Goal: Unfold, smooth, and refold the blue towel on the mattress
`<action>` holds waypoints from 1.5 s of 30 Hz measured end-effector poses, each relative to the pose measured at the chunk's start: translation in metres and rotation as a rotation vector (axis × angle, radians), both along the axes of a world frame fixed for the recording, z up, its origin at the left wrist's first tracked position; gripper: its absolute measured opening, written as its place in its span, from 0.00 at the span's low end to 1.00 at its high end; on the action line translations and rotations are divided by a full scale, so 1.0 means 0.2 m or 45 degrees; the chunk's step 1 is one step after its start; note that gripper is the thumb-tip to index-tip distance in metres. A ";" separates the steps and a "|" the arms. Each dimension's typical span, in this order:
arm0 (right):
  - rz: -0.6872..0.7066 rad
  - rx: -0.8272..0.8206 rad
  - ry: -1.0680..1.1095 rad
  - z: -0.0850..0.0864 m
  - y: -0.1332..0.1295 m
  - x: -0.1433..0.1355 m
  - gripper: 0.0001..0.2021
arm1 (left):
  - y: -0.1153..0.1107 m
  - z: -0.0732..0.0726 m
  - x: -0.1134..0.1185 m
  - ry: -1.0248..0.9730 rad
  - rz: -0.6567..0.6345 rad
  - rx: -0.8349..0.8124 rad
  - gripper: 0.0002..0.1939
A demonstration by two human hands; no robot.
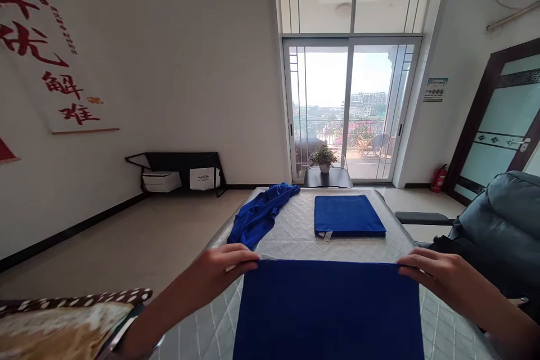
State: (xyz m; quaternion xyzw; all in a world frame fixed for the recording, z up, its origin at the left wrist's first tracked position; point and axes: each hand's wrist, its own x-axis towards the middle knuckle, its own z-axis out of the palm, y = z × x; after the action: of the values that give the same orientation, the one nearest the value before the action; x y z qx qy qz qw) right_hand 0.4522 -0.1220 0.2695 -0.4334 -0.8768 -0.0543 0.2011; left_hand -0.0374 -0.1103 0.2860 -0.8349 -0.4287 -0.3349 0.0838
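Two corners of a blue fabric sheet [331, 312] are pinched by left hand [223, 264] and right hand [441, 271]; a folded blue bundle [349, 214] lies beyond.

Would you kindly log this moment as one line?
left hand: grips left corner of blue fabric sheet; right hand: grips right corner; beyond: flat blue fabric, crumpled blue cloth

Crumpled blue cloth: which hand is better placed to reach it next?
Left hand, likely: it is nearer the crumpled blue cloth; the right hand is at the opposite corner of the flat blue piece. Both pinch that piece, so the left must let go first.
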 end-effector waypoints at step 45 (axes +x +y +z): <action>-0.601 0.066 0.243 -1.16 1.39 0.38 0.11 | 1.33 -1.20 0.90 0.095 0.309 -0.174 0.07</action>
State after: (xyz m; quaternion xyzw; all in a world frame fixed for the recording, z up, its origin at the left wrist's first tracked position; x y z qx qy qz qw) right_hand 0.5288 0.1551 0.0370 -0.6239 -0.7268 -0.0811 0.2757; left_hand 0.1428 0.1557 0.0467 -0.7925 -0.5450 -0.2610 0.0824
